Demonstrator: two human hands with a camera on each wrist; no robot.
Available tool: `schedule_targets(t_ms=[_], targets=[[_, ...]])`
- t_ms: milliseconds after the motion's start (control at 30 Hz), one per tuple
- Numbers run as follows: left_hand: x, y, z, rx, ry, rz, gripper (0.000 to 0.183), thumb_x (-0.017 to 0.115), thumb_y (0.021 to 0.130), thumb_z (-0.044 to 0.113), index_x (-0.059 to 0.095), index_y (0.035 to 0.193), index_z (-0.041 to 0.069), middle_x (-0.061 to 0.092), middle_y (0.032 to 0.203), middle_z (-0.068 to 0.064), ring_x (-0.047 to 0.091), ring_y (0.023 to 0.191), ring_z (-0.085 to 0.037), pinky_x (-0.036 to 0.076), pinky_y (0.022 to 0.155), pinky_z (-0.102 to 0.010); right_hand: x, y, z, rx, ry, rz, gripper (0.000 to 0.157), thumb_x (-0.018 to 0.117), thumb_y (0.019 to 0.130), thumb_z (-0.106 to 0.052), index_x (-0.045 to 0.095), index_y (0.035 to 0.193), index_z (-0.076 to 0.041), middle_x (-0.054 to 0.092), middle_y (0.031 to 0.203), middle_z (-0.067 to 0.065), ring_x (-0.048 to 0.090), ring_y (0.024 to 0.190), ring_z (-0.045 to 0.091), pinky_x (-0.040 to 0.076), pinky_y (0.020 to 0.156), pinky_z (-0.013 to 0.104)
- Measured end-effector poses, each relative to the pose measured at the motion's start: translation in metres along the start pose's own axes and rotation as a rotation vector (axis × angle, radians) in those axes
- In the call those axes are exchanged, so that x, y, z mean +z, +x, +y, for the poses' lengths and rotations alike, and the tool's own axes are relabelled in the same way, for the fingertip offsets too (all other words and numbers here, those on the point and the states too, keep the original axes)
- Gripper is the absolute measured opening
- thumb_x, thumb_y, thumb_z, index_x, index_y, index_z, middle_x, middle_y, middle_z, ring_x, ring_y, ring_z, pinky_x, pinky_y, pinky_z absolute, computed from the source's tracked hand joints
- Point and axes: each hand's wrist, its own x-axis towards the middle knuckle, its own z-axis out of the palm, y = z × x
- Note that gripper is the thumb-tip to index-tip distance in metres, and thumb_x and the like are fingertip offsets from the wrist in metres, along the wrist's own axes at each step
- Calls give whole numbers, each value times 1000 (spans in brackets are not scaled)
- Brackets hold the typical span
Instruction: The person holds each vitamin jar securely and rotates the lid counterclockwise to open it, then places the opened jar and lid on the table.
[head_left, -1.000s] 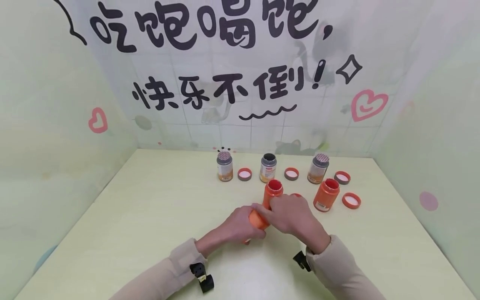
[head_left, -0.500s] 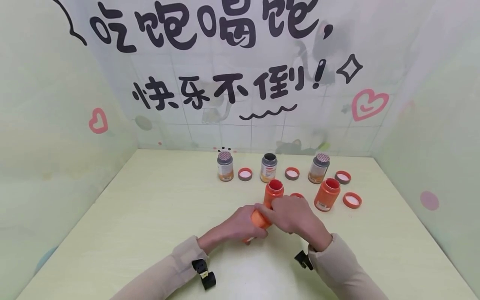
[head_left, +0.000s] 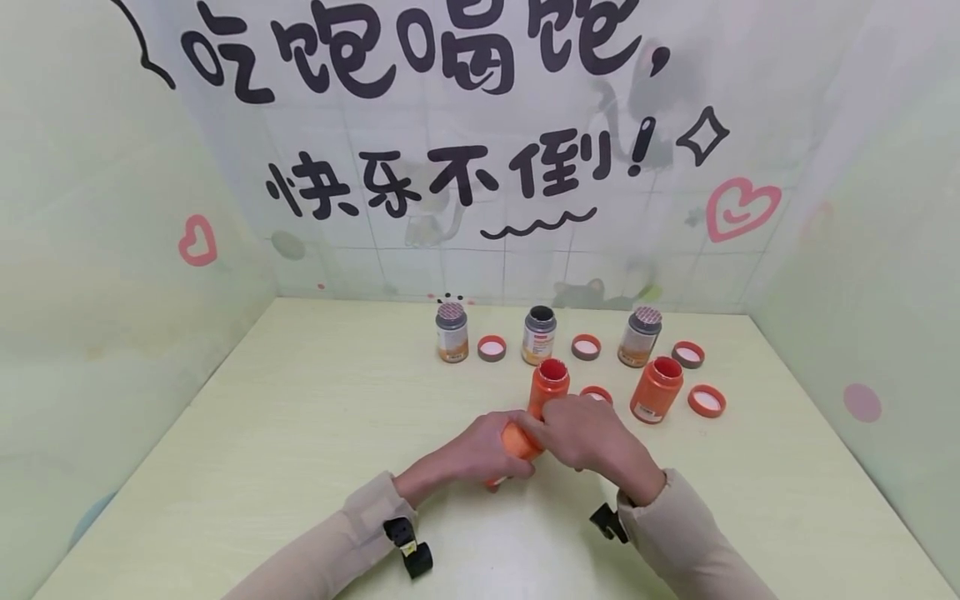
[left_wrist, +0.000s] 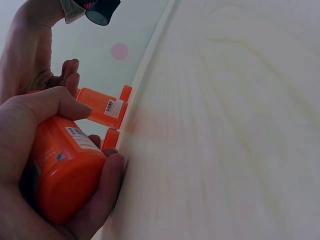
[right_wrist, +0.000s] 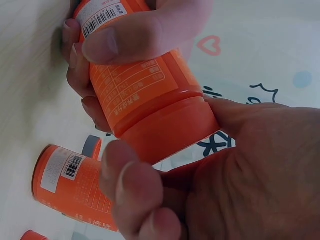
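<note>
My left hand point(head_left: 472, 450) grips an orange bottle point(right_wrist: 145, 85), tilted, its base toward the left wrist camera. Its orange cap point(right_wrist: 170, 127) is on, and my right hand point(head_left: 588, 429) holds this cap between thumb and fingers. Just beyond the hands stands an uncapped orange bottle point(head_left: 550, 396), its lower part hidden by them. An upturned orange lid point(head_left: 597, 392) lies behind the right hand, partly covered. To the right are a second uncapped orange bottle point(head_left: 656, 392) and its upturned lid point(head_left: 707, 402).
Along the back stand three grey-necked bottles, at left point(head_left: 453, 337), middle point(head_left: 538, 342) and right point(head_left: 640, 342). The outer two have patterned seals; the middle mouth is dark. Upturned lids point(head_left: 492, 348) lie beside them. Printed walls point(head_left: 862, 292) enclose the table point(head_left: 300, 400).
My right hand has shifted slightly at the cap, and more of the orange lid behind it shows. The left hand keeps its grip; the head view has drifted a little.
</note>
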Motion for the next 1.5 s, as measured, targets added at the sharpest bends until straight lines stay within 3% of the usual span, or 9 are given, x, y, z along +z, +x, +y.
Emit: schedule_targets(t_ms=[100, 233, 433, 500, 667, 867, 1000, 1200, 1500], targets=[[-1, 0, 0, 36, -10, -16, 37, 76, 78, 23, 60, 111, 26, 64, 97, 5, 61, 85, -14, 54, 70, -27, -2, -2, 2, -24, 33, -36, 50, 50, 96, -60, 57, 75, -15, 47, 56, 1, 55, 50, 20, 37, 50, 26], [-2, -2, 0, 58, -6, -21, 35, 76, 78, 20, 61, 109, 27, 65, 96, 6, 61, 80, -14, 54, 67, -27, -6, -4, 5, -81, 94, -110, 44, 58, 94, -57, 55, 106, -14, 53, 65, 2, 58, 51, 21, 44, 52, 29], [-1, -4, -1, 62, -14, -32, 35, 77, 77, 21, 60, 107, 28, 64, 94, 4, 62, 72, -16, 55, 57, -30, -11, -3, 10, -138, 108, -173, 72, 64, 91, -53, 40, 145, -11, 58, 77, 3, 60, 60, 20, 48, 60, 31], [-1, -4, -2, 72, -16, -31, 35, 76, 77, 21, 60, 107, 28, 64, 93, 4, 62, 74, -16, 55, 58, -30, -12, -1, 11, -163, 97, -167, 71, 66, 90, -51, 41, 145, -12, 58, 81, 2, 59, 68, 18, 47, 64, 31], [-1, -4, -3, 75, -18, -33, 35, 76, 78, 22, 59, 108, 29, 64, 94, 4, 62, 77, -16, 55, 60, -29, -16, 0, 13, -252, 91, -141, 44, 73, 88, -43, 51, 119, -21, 57, 82, 1, 57, 77, 16, 45, 67, 31], [-1, -4, -3, 52, -28, -43, 37, 77, 77, 22, 57, 109, 26, 64, 95, 3, 62, 68, -17, 55, 54, -31, -17, 0, 14, -342, 141, -114, 25, 64, 94, -38, 53, 111, -23, 58, 82, -5, 58, 75, 13, 47, 67, 30], [0, -5, -2, 33, -32, -43, 37, 76, 77, 22, 57, 108, 24, 64, 94, 3, 62, 61, -18, 55, 51, -31, -17, 0, 15, -373, 166, -89, 20, 58, 98, -41, 56, 108, -24, 60, 81, -8, 59, 73, 10, 49, 67, 29], [-1, -5, -1, 36, -9, -28, 38, 76, 77, 23, 57, 109, 26, 64, 94, 4, 62, 71, -16, 53, 55, -29, -17, 1, 14, -412, 163, -46, 7, 59, 98, -28, 58, 104, -24, 58, 83, -9, 58, 75, 9, 50, 67, 28], [-2, -5, -1, 48, 11, -23, 36, 75, 77, 25, 57, 108, 25, 64, 93, 5, 61, 79, -14, 53, 63, -27, -18, 2, 12, -405, 166, -41, 13, 63, 95, -18, 61, 108, -20, 60, 92, -9, 58, 82, 11, 52, 73, 29]])
